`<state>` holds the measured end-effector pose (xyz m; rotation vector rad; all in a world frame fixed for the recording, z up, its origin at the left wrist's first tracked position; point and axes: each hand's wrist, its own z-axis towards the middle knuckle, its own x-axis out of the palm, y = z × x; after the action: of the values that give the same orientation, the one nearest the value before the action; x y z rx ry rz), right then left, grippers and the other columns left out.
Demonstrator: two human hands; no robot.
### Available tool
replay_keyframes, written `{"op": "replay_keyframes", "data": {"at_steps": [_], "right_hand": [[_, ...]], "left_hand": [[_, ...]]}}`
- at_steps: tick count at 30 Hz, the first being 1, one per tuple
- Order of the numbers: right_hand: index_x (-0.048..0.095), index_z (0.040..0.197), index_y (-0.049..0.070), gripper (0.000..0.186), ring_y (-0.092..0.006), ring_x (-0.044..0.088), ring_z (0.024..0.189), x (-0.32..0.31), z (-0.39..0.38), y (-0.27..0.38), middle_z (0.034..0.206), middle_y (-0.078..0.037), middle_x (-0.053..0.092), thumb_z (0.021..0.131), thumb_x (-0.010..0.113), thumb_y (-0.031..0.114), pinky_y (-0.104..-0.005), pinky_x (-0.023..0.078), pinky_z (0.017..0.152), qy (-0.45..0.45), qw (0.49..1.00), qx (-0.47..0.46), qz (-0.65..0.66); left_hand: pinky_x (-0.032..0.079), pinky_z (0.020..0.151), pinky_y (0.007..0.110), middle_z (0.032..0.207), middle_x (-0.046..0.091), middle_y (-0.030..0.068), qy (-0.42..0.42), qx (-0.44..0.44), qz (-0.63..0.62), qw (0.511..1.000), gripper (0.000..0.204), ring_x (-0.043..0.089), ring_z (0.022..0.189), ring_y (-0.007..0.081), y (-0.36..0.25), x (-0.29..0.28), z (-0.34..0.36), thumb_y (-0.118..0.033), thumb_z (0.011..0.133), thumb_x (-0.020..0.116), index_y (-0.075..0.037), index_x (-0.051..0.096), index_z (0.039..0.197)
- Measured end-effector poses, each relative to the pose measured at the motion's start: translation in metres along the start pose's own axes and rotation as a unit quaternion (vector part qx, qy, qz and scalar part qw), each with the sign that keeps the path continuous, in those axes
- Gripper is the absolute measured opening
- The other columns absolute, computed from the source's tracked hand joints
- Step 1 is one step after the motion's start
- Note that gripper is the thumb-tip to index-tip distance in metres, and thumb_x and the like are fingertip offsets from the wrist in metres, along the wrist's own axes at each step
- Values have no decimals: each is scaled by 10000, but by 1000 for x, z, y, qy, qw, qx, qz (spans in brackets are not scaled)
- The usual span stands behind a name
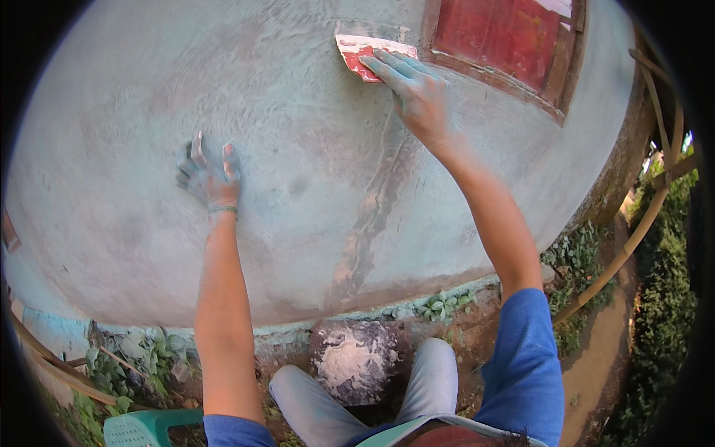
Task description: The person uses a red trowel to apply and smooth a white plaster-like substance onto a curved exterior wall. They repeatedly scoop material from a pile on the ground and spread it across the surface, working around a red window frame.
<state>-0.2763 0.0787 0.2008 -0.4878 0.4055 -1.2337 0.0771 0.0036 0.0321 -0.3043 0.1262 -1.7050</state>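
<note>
Pale blue-grey wall (298, 186) fills most of the view, bowed at its edges by the lens. At upper right I record a window (495, 33) with red panels in a worn wooden frame (514, 89). One dark, uneven streak (365, 223) runs down the wall from below my right hand (426, 93) toward the foot.

My right hand is closed on a scraper (354, 56), red and heavily smeared with white, placed at the wall just left of the window. Its fingers lie over the red face; the thumb's grip I cannot make out. My left hand (208, 175) is lower and to the left, well apart from the scraper, half open with fingers parted and bent, and has hold of nothing. Whether its fingertips touch the wall I cannot tell. Both hands carry pale residue; a thin green band (223, 209) circles the left wrist.

White paste (346, 360) lies on a dark base between my knees, near the wall's foot. Low plants (447, 304) grow along that edge. Part of a green chair (138, 430) shows at lower left; at right, a curved pole (633, 241) crosses beside a dirt path (596, 357).
</note>
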Motion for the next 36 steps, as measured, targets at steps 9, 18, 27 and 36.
{"op": "replay_keyframes", "data": {"at_steps": [9,18,27,36], "right_hand": [[690,1301,265,507,-262,700,1090,-4,18,-12,1279,-38,709,878,582,8,-375,598,843,-36,998,9,48],[664,1335,274,502,-285,686,1131,-11,-23,21,1329,-68,680,899,565,45,-363,586,915,77,996,8,51],[681,1311,264,492,-287,677,1156,10,8,-1,1311,-64,687,895,555,35,-371,587,905,7,1000,1,-10],[682,1316,234,500,-310,651,1201,-16,-17,3,1325,-84,679,881,570,13,-414,558,988,22,997,21,67]], "left_hand": [[313,1006,493,1392,443,67,-7,-3,1,1000,622,407,1252,305,-3,-2,2,-557,940,604,-250,440,1456],[318,1011,496,1393,445,74,-1,-4,4,1000,611,409,1268,312,-5,-3,1,-557,953,584,-217,460,1446],[325,1008,504,1397,460,76,-16,3,-4,1000,601,415,1267,317,-6,1,1,-552,958,577,-220,465,1446],[322,1011,501,1397,457,89,-8,4,-4,1000,606,416,1262,322,-5,-5,3,-526,955,597,-222,444,1457]]}}
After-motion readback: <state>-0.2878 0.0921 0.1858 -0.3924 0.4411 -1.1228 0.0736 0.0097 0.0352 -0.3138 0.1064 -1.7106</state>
